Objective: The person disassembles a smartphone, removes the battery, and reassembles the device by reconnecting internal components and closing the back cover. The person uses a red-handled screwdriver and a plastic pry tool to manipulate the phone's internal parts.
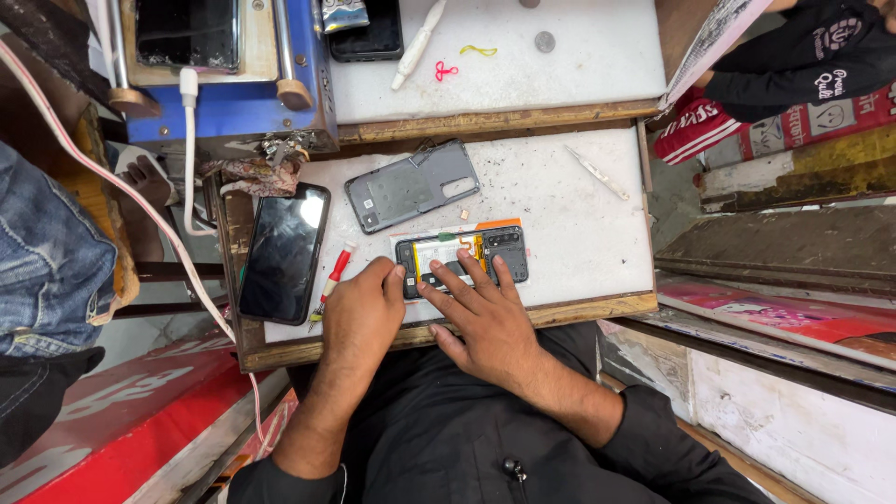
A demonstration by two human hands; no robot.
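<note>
while the opened phone (464, 257) lies back-up near the front edge of the white worktop (579, 233), its battery and circuit board bare, both hands press on it and that bareness is the main hazard. the left hand (362, 313) pins the phone's left end, its fingers curled together against the frame; the right hand (485, 322) lies flat with fingers (467, 271) spread apart over the battery, clamped on nothing. hard pressure there could, in my judgement, dent the battery or strain a thin flex cable. the phone sits close to the front edge, so a slip might push it off toward the lap. a red-handled screwdriver (332, 277) lies just beside the left hand, and a nudge could roll it off. the removed grey back cover (412, 186) and a dark second phone (284, 252) lie farther back and toward the left edge, with grit scattered between that might scratch them.
</note>
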